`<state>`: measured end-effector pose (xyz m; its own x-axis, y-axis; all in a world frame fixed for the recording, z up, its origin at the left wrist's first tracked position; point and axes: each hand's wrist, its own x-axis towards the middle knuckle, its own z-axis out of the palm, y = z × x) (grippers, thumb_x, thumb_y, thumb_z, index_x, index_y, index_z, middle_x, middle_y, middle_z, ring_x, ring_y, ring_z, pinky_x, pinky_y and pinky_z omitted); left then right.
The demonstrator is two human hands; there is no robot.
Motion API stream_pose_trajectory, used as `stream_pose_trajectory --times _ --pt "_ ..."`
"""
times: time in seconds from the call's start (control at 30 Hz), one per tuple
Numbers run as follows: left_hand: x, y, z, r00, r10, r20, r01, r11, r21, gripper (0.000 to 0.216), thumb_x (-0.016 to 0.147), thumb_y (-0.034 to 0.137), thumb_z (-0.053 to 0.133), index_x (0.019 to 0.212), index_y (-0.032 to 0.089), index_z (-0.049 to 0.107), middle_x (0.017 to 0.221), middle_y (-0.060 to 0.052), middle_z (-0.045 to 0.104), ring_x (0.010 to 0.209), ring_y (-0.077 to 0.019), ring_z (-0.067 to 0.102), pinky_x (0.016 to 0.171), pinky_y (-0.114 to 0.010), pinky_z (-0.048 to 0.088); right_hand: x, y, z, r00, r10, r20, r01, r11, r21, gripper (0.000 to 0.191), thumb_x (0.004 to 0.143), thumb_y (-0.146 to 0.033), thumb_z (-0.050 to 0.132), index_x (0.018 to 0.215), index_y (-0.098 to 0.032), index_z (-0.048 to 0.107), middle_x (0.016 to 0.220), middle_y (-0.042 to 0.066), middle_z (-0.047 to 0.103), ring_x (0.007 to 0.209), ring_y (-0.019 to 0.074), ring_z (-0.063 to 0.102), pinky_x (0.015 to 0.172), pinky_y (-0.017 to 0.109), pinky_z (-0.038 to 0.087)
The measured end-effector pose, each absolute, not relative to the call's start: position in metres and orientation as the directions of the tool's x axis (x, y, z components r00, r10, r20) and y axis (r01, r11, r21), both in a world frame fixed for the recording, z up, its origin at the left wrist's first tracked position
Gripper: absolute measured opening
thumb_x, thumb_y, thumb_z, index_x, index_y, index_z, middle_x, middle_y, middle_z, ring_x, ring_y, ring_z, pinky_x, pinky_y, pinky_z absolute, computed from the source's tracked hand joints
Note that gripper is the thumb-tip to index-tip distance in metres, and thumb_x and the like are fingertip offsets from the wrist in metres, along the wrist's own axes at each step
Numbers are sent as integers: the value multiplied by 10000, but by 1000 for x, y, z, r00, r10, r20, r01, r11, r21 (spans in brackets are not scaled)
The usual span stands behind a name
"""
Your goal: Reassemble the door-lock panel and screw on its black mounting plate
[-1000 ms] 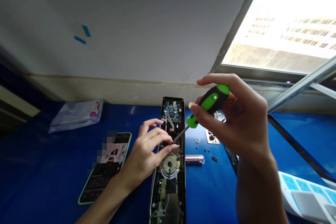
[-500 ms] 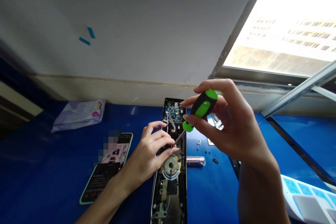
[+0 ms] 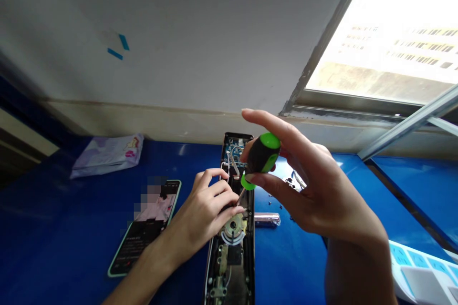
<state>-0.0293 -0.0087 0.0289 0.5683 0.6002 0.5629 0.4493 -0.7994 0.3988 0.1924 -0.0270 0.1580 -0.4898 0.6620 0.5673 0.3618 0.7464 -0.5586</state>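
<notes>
A long black device housing (image 3: 209,274), resembling an opened electronic door lock, lies lengthwise in front of me. It holds a blue circuit board (image 3: 233,145), a white cable (image 3: 234,164) and a round metal part (image 3: 233,225). My right hand (image 3: 311,186) grips the green and black handle of a screwdriver (image 3: 263,157) between thumb and fingers, index finger stretched out past it. The tilted shaft runs down into the middle of the housing. Over that spot, my left hand (image 3: 203,209) pinches around the shaft's lower end; the tip and any screw there are hidden.
On the blue table (image 3: 286,267), a phone (image 3: 143,238) lies at left, before a purple and white packet (image 3: 107,155). A wrapped cylinder (image 3: 267,219) sits right of the housing, near small dark screws (image 3: 270,202). A white and blue object (image 3: 418,267) is at lower right.
The screwdriver handle has turned and shifted left and slightly down, standing steeper. My right index finger has straightened outward. My left hand has stayed nearly in place.
</notes>
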Motion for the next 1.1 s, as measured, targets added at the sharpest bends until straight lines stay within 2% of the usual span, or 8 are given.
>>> stream_pose_trajectory --times 0.07,0.17,0.23,0.57,0.77,0.93,1.0,1.1 --pt "-29 -9 28 579 598 554 444 -801 400 110 958 152 766 928 228 693 921 -1 750 1192 -282 498 1049 -425 386 192 -25 158 -497 647 579 352 759 -547 687 1012 -152 628 1652 -226 390 1169 88 775 984 233 763 887 404 694" --pt "-28 -12 26 569 624 535 449 -781 434 124 957 139 762 915 228 686 907 -2 733 1177 -282 491 1048 -432 375 193 -22 157 -488 643 591 371 765 -526 707 1004 -161 657 1654 -248 392 1391 104 719 1087 244 763 963 414 679" --pt "-27 -13 25 561 632 535 447 -775 447 121 957 147 763 905 227 687 905 -7 725 1167 -282 490 1043 -436 379 194 -21 156 -483 651 585 387 758 -524 699 1009 -175 665 1651 -238 395 1442 106 697 1134 248 760 991 406 671" --pt "-25 -12 33 540 634 554 426 -774 469 108 980 174 740 905 227 684 879 4 781 1158 -296 591 1053 -499 435 191 -19 155 -433 668 605 341 743 -576 605 1007 -151 677 1569 -262 482 1400 79 707 1136 228 765 930 369 701" --pt "-25 -12 28 458 637 620 435 -769 469 134 968 145 750 1051 239 701 906 8 803 1178 -290 647 1093 -532 455 190 -17 153 -390 661 641 311 749 -585 590 992 -157 713 1532 -276 509 1303 57 741 1124 223 763 917 373 697" --pt "-25 -13 28 407 603 686 458 -785 417 226 978 162 741 1183 244 691 895 -4 798 1191 -282 644 1067 -484 519 186 -11 149 -316 655 687 255 756 -603 584 948 -116 757 1470 -274 551 1235 41 754 960 187 773 811 356 697" --pt "-25 -13 30 383 594 707 470 -785 404 250 982 201 746 1220 246 686 945 -18 808 1194 -282 641 1036 -460 552 185 -10 147 -270 656 705 238 755 -611 584 932 -101 767 1450 -279 563 1265 41 751 947 181 775 815 360 695" --pt "-26 -13 35 334 612 717 496 -761 419 326 974 272 767 1283 247 668 1123 -52 803 1204 -284 646 1043 -461 569 183 -7 146 -185 634 751 243 770 -590 562 907 -91 790 1405 -273 602 1343 57 738 984 191 781 847 384 696"
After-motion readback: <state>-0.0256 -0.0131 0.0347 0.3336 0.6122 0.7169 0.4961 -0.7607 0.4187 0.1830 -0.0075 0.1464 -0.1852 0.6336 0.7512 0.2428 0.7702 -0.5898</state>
